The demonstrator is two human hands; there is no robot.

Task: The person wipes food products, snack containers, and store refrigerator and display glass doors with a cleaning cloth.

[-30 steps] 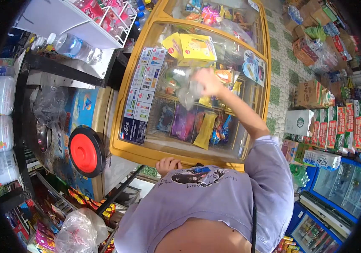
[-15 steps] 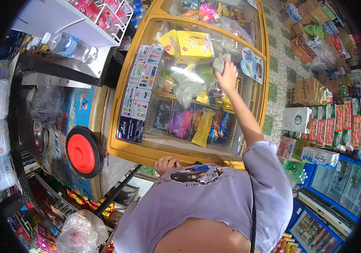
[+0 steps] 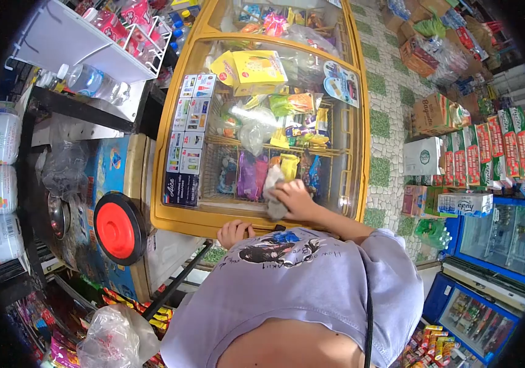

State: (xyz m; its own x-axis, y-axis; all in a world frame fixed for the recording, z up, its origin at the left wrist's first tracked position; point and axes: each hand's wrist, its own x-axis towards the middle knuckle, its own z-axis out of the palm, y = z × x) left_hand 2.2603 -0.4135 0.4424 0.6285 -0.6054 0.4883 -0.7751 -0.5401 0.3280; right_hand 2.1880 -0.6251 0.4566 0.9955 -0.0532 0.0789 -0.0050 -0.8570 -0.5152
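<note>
**Cloth pulled back to the near edge of the freezer lid**

Nearest, the left hand (image 3: 235, 232) curls over the yellow rim (image 3: 170, 116) at 6 o'clock, seemingly to brace the body while leaning over. Just beyond, at 5 o'clock on the glass lid (image 3: 336, 178), the right hand (image 3: 292, 199) clutches a grey cloth (image 3: 273, 195) pressed flat on the pane. Half a second ago that hand was stretched far up the lid toward 12 o'clock, near the yellow box (image 3: 256, 66); now the arm is folded close.
</note>
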